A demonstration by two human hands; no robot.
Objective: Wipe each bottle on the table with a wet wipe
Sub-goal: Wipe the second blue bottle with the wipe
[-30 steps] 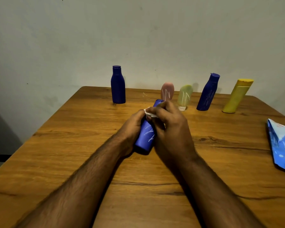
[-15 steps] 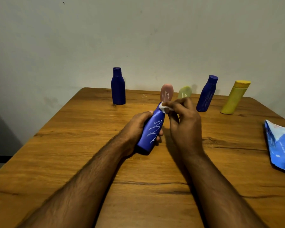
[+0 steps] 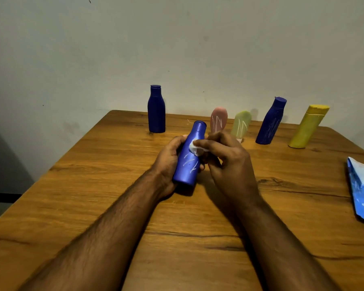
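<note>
Left hand gripping blue bottle above worktop, right hand pinching wet wipe against bottle shoulder

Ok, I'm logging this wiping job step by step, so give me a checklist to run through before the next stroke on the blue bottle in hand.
1. Left hand grips the held blue bottle: ok.
2. Right hand pinches the wet wipe: ok.
3. Wipe touches the bottle's upper body: ok.
4. White marks below the wipe gone: not ok, several lines show.
5. Wipe wet enough: cannot tell.
6. Bottles waiting: pink bottle, green bottle and tilted blue bottle carry marks: not ok.
</note>
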